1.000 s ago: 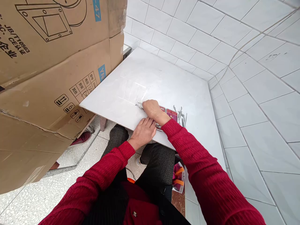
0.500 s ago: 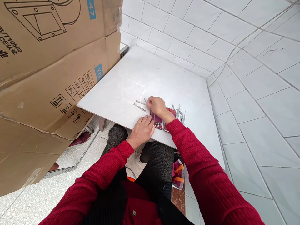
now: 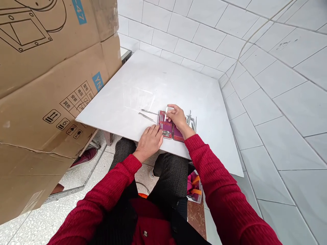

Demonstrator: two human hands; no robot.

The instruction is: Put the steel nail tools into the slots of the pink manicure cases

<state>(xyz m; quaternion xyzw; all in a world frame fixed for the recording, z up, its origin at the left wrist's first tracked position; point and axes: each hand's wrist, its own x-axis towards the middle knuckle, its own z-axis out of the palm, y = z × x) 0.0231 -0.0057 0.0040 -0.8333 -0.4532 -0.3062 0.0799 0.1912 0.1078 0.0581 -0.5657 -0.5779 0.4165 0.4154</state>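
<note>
An open manicure case (image 3: pixel 178 134) with a purple-red lining lies near the front edge of the white board. My right hand (image 3: pixel 178 118) is over it, pinching a thin, flat silver manicure tool (image 3: pixel 166 114) upright between thumb and fingers. Small metal tools (image 3: pixel 166 133) sit in the left half of the case. My left hand (image 3: pixel 149 140) lies flat, its fingertips against the case's lower left edge. Slim metal tools (image 3: pixel 146 117) are on the board to the left. Clippers and other silver implements (image 3: pixel 191 123) lie to the right, partly hidden by my right hand.
The white board (image 3: pixel 122 98) meets the tiled walls (image 3: pixel 176 30) at the back and right. A large cardboard box (image 3: pixel 51 119) stands close on the left. Below the board on the right is a clear bag (image 3: pixel 195 190) with pink and orange items.
My right hand has come from the tools left of the case to above it, now showing the flat tool in its pinch. My left hand stays at the case edge; the view has shifted slightly.
</note>
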